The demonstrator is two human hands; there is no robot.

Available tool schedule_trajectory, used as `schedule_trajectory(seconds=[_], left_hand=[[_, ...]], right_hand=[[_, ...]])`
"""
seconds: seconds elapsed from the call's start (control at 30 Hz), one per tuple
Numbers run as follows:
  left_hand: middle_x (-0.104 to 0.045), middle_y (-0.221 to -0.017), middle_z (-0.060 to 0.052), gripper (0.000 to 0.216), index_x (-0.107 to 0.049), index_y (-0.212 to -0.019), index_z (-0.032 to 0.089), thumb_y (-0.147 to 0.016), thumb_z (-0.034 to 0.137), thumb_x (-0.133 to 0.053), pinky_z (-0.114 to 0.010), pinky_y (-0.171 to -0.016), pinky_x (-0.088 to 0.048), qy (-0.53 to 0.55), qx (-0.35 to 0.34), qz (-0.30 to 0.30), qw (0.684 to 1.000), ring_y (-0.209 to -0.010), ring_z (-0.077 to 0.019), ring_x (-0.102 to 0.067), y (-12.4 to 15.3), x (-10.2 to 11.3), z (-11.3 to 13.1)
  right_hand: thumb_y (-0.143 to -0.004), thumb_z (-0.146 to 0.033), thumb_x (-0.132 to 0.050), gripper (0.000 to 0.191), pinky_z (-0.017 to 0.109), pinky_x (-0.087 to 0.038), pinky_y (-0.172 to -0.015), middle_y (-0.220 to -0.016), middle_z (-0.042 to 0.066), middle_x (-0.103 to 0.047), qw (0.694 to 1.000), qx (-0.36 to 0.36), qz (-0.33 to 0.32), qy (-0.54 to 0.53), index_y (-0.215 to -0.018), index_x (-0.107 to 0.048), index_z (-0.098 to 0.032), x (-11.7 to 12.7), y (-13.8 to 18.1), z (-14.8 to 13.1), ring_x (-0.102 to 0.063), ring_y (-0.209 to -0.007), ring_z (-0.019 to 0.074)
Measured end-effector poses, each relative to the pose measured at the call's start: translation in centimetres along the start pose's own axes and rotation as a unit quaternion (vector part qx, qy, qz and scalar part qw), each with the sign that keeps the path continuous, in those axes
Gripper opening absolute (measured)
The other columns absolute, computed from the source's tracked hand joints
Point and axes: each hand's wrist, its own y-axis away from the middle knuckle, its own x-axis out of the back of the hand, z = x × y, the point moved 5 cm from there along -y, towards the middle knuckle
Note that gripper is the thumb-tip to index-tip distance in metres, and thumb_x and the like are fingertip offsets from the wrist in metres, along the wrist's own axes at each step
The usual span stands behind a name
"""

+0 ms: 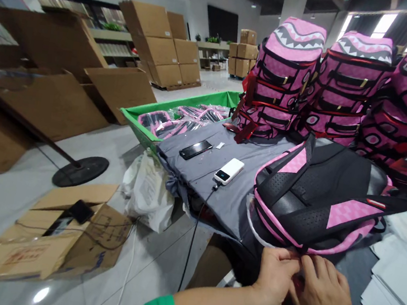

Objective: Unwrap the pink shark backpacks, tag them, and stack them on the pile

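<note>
A pink and black backpack [319,189] lies on the table with its padded back and shoulder straps facing up. Both hands meet at its near edge. My left hand [272,283] is closed, its thumb and fingers pinched against the black part at that edge. Right beside it, my right hand [327,298] is closed too, fingers curled at the same spot. The exact piece between the fingertips is hidden. A pale loop-shaped strip [255,228] shows by the backpack's left side.
Several upright pink shark-mouth backpacks [282,78] stand behind. On the grey cloth [185,175] are a white power bank [229,170] with a cable and a black phone [195,149]. White sheets [399,291] lie right; a green-rimmed bin [137,125] and open carton [100,239] are left.
</note>
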Motion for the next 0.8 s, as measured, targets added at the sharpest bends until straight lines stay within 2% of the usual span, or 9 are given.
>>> schedule_trajectory(seconds=[0.1,0.17,0.23,0.27,0.4,0.53,0.63,0.73,0.8], left_hand=[[-0.067,-0.063,-0.005,0.027,-0.079,-0.074,0.013,-0.07,0.039,-0.073,-0.027,-0.058,-0.045,-0.132,-0.065,-0.074,0.986,-0.06,-0.0167,-0.057,1.0,-0.1,1.8],[-0.074,-0.078,-0.007,0.024,-0.081,-0.084,0.015,-0.078,0.034,-0.068,-0.031,-0.075,-0.052,-0.189,-0.147,-0.072,0.968,-0.075,-0.0218,-0.066,1.9,0.8,2.8],[-0.078,-0.095,-0.009,0.023,-0.08,-0.092,0.017,-0.082,0.033,-0.067,-0.034,-0.093,-0.051,-0.196,-0.191,-0.053,0.96,-0.094,-0.0252,-0.069,2.5,2.2,2.7],[-0.078,-0.098,-0.01,0.024,-0.08,-0.093,0.017,-0.082,0.035,-0.068,-0.034,-0.096,-0.049,-0.186,-0.187,-0.047,0.964,-0.098,-0.0259,-0.069,2.6,2.9,2.1],[-0.075,-0.09,-0.009,0.035,-0.074,-0.087,0.015,-0.078,0.049,-0.071,-0.033,-0.09,-0.048,-0.093,-0.112,-0.041,0.988,-0.094,-0.0247,-0.066,1.3,4.4,-1.5],[-0.072,-0.09,-0.009,0.042,-0.072,-0.091,0.014,-0.074,0.053,-0.072,-0.031,-0.083,-0.047,-0.062,-0.074,-0.003,0.995,-0.091,-0.023,-0.064,-0.4,4.0,-3.0],[-0.072,-0.089,-0.01,0.042,-0.072,-0.093,0.013,-0.072,0.051,-0.07,-0.032,-0.074,-0.048,-0.107,-0.04,-0.034,0.993,-0.085,-0.0249,-0.065,-1.6,2.8,-2.8],[-0.075,-0.093,-0.009,0.03,-0.076,-0.089,0.016,-0.075,0.041,-0.067,-0.037,-0.091,-0.047,-0.199,-0.099,-0.108,0.969,-0.096,-0.0292,-0.065,-2.3,1.4,-1.9],[-0.077,-0.1,-0.008,0.03,-0.078,-0.094,0.017,-0.073,0.037,-0.07,-0.038,-0.1,-0.044,-0.179,-0.118,-0.12,0.969,-0.105,-0.0307,-0.064,-2.5,1.1,-1.9]], right_hand=[[-0.09,-0.014,-0.044,0.014,0.037,-0.039,-0.07,-0.086,0.009,-0.064,1.0,-0.015,0.018,-0.002,-0.097,-0.055,-0.018,-0.1,0.1,0.1,-0.058,-0.078,0.025],[-0.095,-0.014,-0.041,0.015,0.036,-0.038,-0.069,-0.081,0.007,-0.064,0.999,-0.023,0.034,-0.022,-0.094,-0.056,-0.019,-0.2,0.2,0.4,-0.058,-0.074,0.023],[-0.1,-0.018,-0.037,0.022,0.035,-0.038,-0.068,-0.077,0.005,-0.064,0.998,-0.03,0.039,-0.05,-0.091,-0.057,-0.02,-0.4,0.3,0.7,-0.059,-0.072,0.022],[-0.102,-0.021,-0.036,0.026,0.035,-0.037,-0.068,-0.076,0.004,-0.064,0.996,-0.036,0.039,-0.066,-0.089,-0.058,-0.021,-0.5,0.4,0.9,-0.059,-0.071,0.0215],[-0.105,-0.039,-0.038,0.036,0.033,-0.039,-0.066,-0.079,0.003,-0.07,0.979,-0.102,0.023,-0.173,-0.085,-0.063,-0.022,-0.9,0.6,2.1,-0.063,-0.07,0.0187],[-0.097,-0.065,-0.041,0.052,0.03,-0.043,-0.055,-0.071,0.002,-0.07,0.926,-0.222,-0.046,-0.303,-0.078,-0.067,-0.024,-1.8,0.8,3.5,-0.056,-0.05,0.0158],[-0.086,-0.073,-0.048,0.056,0.028,-0.042,-0.045,-0.067,0.001,-0.069,0.867,-0.302,-0.133,-0.374,-0.075,-0.069,-0.023,-3.0,1.1,4.3,-0.045,-0.037,0.0124],[-0.078,-0.073,-0.055,0.055,0.025,-0.047,-0.048,-0.067,0.003,-0.07,0.836,-0.327,-0.152,-0.414,-0.074,-0.071,-0.021,-3.8,1.4,5.2,-0.056,-0.048,0.0157],[-0.076,-0.072,-0.058,0.055,0.024,-0.049,-0.049,-0.07,0.005,-0.071,0.811,-0.331,-0.175,-0.45,-0.076,-0.073,-0.019,-4.6,1.7,5.6,-0.062,-0.058,0.0195]])
